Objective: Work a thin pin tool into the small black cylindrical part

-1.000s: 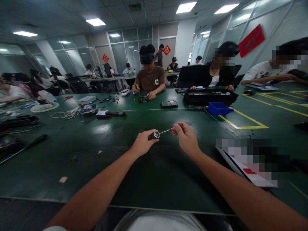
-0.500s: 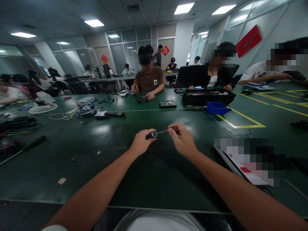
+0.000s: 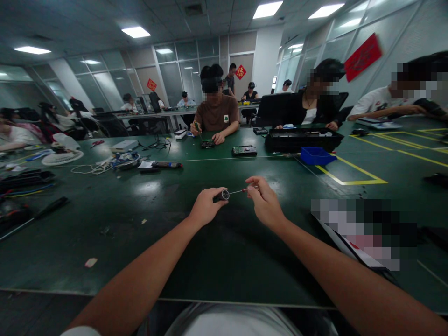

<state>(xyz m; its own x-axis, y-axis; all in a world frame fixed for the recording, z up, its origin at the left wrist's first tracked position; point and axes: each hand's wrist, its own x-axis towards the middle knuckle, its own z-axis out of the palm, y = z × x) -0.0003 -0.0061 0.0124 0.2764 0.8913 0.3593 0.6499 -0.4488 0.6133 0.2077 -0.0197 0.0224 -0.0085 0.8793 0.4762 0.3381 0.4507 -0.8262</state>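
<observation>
My left hand (image 3: 206, 205) is closed around a small dark cylindrical part (image 3: 224, 195), whose round, metal-rimmed end faces right and toward me. In my right hand (image 3: 263, 198) is a screwdriver (image 3: 237, 192) with a thin metal shaft and a reddish handle end. Its shaft points left, and the tip meets the round end of the part; whether it sits in a screw I cannot tell. The fingers of my right hand hide most of the handle, with the forefinger lifted a little. Both hands are held above the green table (image 3: 224, 261).
Ahead lie a circuit-board device (image 3: 244, 150), a long black tray (image 3: 304, 140) and a blue bin (image 3: 317, 157). To the left are a pen-shaped electric tool (image 3: 168, 165), cables and a white fan (image 3: 63, 156). A blurred-out flat item (image 3: 360, 242) lies right. A co-worker (image 3: 217, 112) sits opposite.
The fingers of my right hand have shifted on the screwdriver handle, the forefinger rising and opening slightly. My left hand and the cylindrical part stay nearly still.
</observation>
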